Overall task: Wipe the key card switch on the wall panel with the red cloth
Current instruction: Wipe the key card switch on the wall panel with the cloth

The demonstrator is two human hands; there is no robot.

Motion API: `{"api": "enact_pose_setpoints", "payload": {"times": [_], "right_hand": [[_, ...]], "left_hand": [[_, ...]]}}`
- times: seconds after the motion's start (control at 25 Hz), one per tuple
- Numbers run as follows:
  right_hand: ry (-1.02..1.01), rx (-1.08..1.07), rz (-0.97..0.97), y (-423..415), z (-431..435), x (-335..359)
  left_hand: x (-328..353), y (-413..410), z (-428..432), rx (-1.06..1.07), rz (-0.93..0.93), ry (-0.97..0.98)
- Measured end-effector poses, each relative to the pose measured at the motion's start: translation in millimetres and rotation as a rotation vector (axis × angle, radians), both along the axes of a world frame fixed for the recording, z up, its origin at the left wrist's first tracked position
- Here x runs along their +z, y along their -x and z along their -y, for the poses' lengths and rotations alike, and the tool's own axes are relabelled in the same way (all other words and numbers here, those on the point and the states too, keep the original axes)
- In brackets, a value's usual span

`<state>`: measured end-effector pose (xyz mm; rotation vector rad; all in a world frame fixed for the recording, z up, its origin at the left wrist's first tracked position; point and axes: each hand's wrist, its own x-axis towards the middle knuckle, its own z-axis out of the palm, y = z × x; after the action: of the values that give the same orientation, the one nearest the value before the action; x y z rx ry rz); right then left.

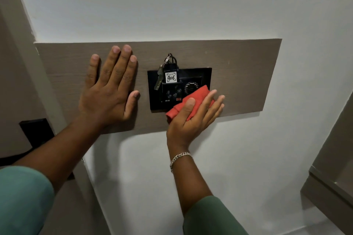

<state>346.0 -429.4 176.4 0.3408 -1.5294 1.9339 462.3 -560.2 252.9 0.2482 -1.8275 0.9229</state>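
Note:
A black key card switch (168,93) is set in a taupe wood-grain wall panel (238,74). A key tag marked 406 (170,77) with a key hangs in its top slot. My right hand (193,120) presses a folded red cloth (196,97) against the switch's lower right corner, covering that corner. My left hand (110,89) lies flat on the panel to the left of the switch, fingers spread, holding nothing.
White wall (172,5) surrounds the panel. A door frame with a black plate (36,131) stands at the left. A grey-brown cabinet edge (332,187) juts in at the lower right.

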Motion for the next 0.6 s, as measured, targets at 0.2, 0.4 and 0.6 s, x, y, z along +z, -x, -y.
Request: {"api": "enact_pose_setpoints", "payload": {"times": [0.2, 0.4, 0.6], "right_hand": [[0.066, -0.077, 0.001, 16, -9, 29], [-0.220, -0.147, -0.337, 28, -25, 33], [-0.450, -0.113, -0.691, 49, -46, 36]], "left_hand": [[-1, 1, 0, -0.009, -0.001, 0.009], [-1, 0, 0, -0.014, -0.007, 0.002], [0, 0, -2, 0.007, 0.002, -0.004]]}}
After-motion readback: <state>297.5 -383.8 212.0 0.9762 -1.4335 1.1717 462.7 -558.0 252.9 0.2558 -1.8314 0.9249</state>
